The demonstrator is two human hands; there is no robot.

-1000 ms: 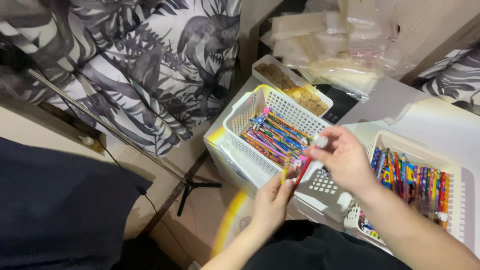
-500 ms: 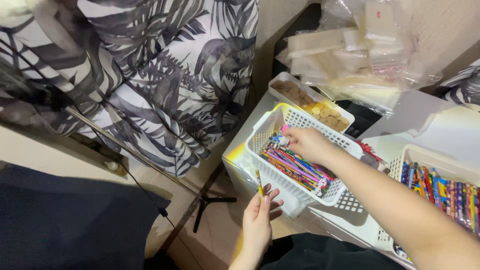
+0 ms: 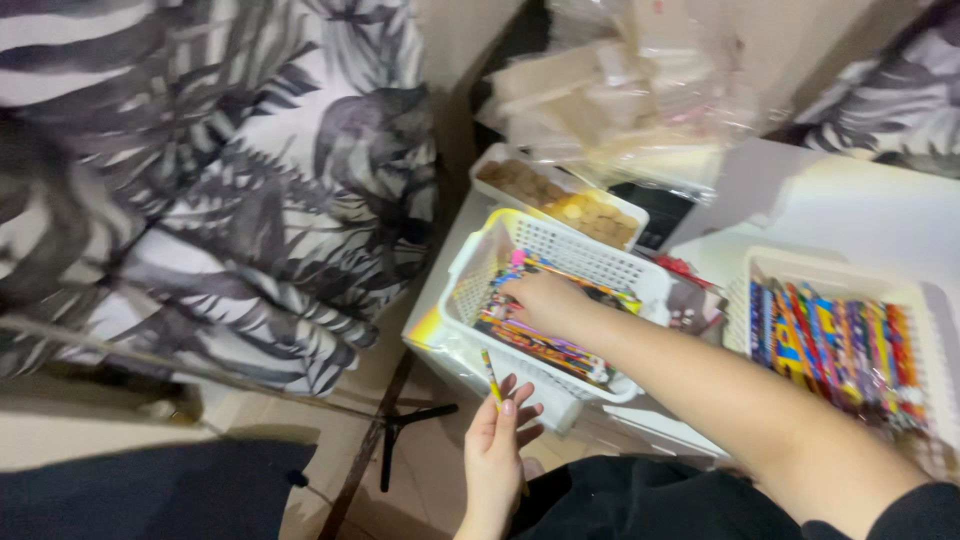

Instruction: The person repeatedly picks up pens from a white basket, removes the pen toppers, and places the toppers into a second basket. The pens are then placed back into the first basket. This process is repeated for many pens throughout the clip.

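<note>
- Since half a second ago, the right hand [image 3: 545, 300] has pushed deeper into the white perforated plastic basket [image 3: 600, 262], fingers curled down among the colourful wrapped pencils [image 3: 548, 345]; whether it grips one is probably hidden by blur.
- Just below that basket's near rim, the left hand [image 3: 497, 450] pinches one yellow pencil [image 3: 491, 376] upright between thumb and fingertips.
- Right of the basket, a second white basket [image 3: 840, 272] lies packed with colourful pencils.
- Sorting looks midway: one pencil drawn, many left.
</note>
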